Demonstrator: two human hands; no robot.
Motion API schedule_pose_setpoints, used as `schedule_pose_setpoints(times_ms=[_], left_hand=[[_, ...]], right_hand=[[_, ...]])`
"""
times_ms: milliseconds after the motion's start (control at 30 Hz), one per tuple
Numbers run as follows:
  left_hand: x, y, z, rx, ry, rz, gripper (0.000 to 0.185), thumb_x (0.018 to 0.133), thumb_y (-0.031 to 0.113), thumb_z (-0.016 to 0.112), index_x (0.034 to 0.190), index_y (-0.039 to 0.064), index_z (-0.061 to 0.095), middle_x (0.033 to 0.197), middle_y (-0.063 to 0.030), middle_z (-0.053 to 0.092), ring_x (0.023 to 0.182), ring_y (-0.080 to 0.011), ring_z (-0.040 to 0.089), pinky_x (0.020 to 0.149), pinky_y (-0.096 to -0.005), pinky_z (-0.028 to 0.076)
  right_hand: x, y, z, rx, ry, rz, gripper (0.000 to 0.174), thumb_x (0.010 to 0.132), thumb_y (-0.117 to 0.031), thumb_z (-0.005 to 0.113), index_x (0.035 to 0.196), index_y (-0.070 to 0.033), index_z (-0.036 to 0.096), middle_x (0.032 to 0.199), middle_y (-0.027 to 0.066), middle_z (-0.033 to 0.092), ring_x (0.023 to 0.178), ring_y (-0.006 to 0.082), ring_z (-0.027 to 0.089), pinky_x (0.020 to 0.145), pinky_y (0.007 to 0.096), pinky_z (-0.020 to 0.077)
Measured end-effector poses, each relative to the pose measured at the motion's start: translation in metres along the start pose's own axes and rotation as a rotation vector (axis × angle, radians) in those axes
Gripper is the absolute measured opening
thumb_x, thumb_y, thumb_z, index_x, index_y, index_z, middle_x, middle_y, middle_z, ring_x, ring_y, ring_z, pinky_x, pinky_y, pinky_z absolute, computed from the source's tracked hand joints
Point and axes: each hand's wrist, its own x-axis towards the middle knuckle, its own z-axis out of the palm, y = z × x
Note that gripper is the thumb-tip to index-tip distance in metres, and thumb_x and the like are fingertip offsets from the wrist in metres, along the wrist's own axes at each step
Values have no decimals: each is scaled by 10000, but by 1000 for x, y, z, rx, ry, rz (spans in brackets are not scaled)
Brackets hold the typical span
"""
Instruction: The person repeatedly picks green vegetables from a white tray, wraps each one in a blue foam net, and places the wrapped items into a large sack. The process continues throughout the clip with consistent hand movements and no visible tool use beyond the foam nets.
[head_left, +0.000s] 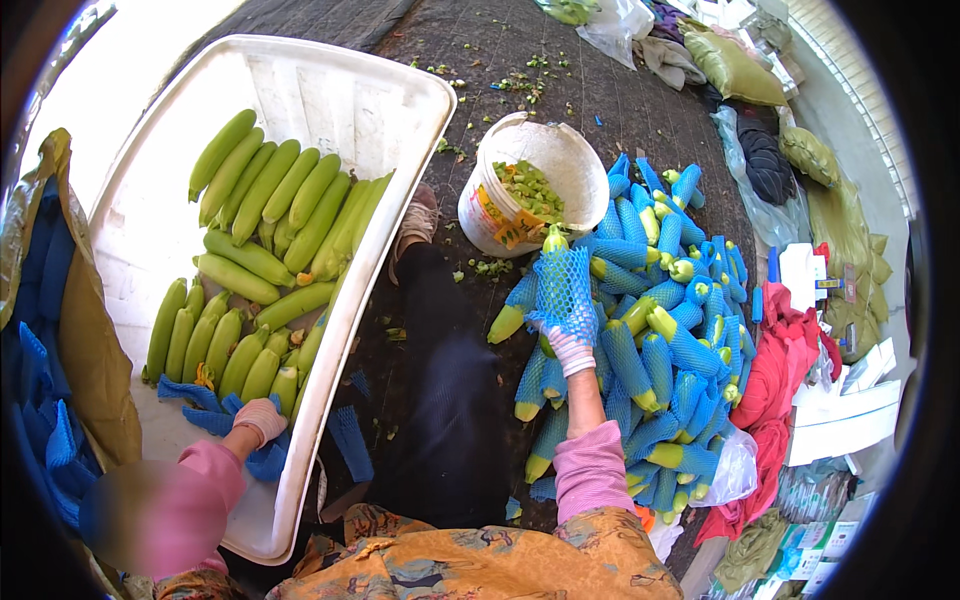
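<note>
My right hand (570, 351), in a striped knit glove, grips the lower end of a green zucchini (555, 240) in a stretched blue foam net sleeve (564, 289). Its stem end pokes out at the top. It is held over a large pile of sleeved zucchini (660, 330). My left hand (262, 421), also gloved, is down in a white plastic tub (330, 71), touching loose blue foam net sleeves (206, 421). Its fingertips are hidden, so whether it grips one cannot be seen. Bare zucchini (259, 259) lie in rows in the tub.
A white bucket (480, 217) of chopped green scraps stands between tub and pile. At far left, an olive sack (86, 330) holds more blue sleeves. Red cloth (776, 360), cartons (844, 424) and stuffed green sacks (731, 64) line the right. Scraps litter the dark ground sheet (450, 30).
</note>
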Motion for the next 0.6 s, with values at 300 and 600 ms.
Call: schedule_pose_setpoints(times_ms=[300, 600], left_hand=[[-51, 24, -98, -623, 691, 433, 262, 873, 237, 647, 1017, 24, 696, 964, -236, 688, 894, -416, 652, 813, -442, 522], [-170, 87, -149, -580, 1327, 540, 139, 762, 90, 717, 807, 59, 590, 719, -150, 566, 669, -353, 588, 599, -414, 481]], right_hand=[[23, 77, 38, 392, -55, 397, 497, 803, -263, 795, 1232, -63, 642, 1130, 84, 683, 919, 195, 667, 875, 364, 532], [-74, -76, -117, 1301, 893, -328, 485, 924, -146, 670, 1345, 9, 486, 1222, 175, 617, 1064, 275, 645, 938, 388, 538]])
